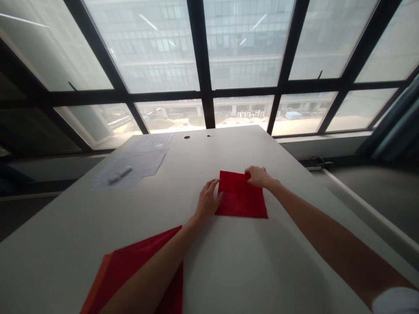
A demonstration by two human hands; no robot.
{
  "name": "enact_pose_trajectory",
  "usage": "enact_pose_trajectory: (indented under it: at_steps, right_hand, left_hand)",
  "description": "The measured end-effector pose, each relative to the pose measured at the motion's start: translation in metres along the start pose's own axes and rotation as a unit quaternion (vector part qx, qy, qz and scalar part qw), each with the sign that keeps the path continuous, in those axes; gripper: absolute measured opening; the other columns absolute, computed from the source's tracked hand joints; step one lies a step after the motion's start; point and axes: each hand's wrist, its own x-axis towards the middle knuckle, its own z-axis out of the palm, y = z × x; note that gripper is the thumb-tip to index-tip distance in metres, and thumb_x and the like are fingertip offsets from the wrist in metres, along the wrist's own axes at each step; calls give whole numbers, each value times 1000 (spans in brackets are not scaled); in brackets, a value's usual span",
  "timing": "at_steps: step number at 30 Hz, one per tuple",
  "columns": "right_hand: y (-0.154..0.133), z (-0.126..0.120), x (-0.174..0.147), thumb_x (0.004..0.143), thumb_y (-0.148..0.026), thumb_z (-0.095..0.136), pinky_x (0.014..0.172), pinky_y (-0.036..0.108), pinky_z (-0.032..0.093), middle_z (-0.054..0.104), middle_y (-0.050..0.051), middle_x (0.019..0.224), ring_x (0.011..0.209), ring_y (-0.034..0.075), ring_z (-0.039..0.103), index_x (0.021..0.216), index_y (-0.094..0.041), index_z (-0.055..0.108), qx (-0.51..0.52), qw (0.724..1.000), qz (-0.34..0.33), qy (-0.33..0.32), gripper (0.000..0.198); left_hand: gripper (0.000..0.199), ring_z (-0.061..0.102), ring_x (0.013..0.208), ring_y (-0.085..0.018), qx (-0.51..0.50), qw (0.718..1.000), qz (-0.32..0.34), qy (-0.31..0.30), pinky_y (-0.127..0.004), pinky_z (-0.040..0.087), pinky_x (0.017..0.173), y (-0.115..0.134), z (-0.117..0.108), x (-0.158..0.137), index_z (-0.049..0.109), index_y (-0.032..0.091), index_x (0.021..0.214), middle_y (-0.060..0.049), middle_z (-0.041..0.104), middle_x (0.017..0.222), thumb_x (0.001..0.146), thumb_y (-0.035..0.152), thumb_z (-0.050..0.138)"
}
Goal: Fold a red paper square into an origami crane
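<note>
A red square sheet of paper (240, 198), faintly creased, lies on the white table in front of me. My left hand (208, 198) is at its left edge, fingers spread, with the thumb resting over the red surface. At the far right corner my right hand (258, 176) has its fingers curled and pinched on the paper. That corner is hidden under the fingers. Nearer to me, beneath my left forearm, is a larger red sheet (140, 250) with an orange strip along its left side; the arm covers part of it.
White printed papers (144, 161) lie at the back left of the table (203, 266), with a whitish marker-like stick (120, 174) on them. Two round holes pierce the far end of the tabletop. Beyond stand black-framed windows (204, 56); a blue curtain (393, 122) hangs at right.
</note>
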Motion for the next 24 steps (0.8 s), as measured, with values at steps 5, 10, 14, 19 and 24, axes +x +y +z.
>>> enact_pose_trajectory:
  at_steps: [5,10,14,19,24]
  right_hand:
    - [-1,-14,-36,86,-17,51,92,39,40,73,9,97,95,26,63,98,-21,71,-1,984,-49,168,23]
    - [-4,4,-88,89,-12,46,106,42,30,69,8,118,115,27,55,105,-22,70,19,966,-121,227,31]
    - [-2,29,-117,91,-26,53,112,45,25,64,7,128,121,26,52,116,-25,68,17,969,-182,168,29]
    - [-4,46,-118,95,-45,52,105,45,36,63,8,129,122,27,53,119,-26,67,39,978,-174,108,34]
    - [-11,52,-103,95,-33,53,105,42,39,62,9,130,121,25,53,122,-24,65,79,970,-159,166,31]
  left_hand:
    - [46,55,122,-23,-105,987,-93,83,-42,44,105,-5,2,6,43,18,139,-13,57,131,93,28,45]
    - [39,60,115,-20,-195,963,-144,117,-38,50,97,-6,-3,8,45,19,133,-12,62,125,97,29,36]
    - [35,61,115,-19,-201,961,-123,144,-36,50,97,0,-7,7,50,18,128,-11,63,123,98,27,33]
    - [30,57,121,-19,-118,990,46,65,-38,43,109,11,-9,0,66,22,114,-6,64,126,92,20,46]
    - [30,58,122,-24,-28,980,145,-133,-42,41,111,9,-1,-5,71,28,114,-4,67,124,86,24,60]
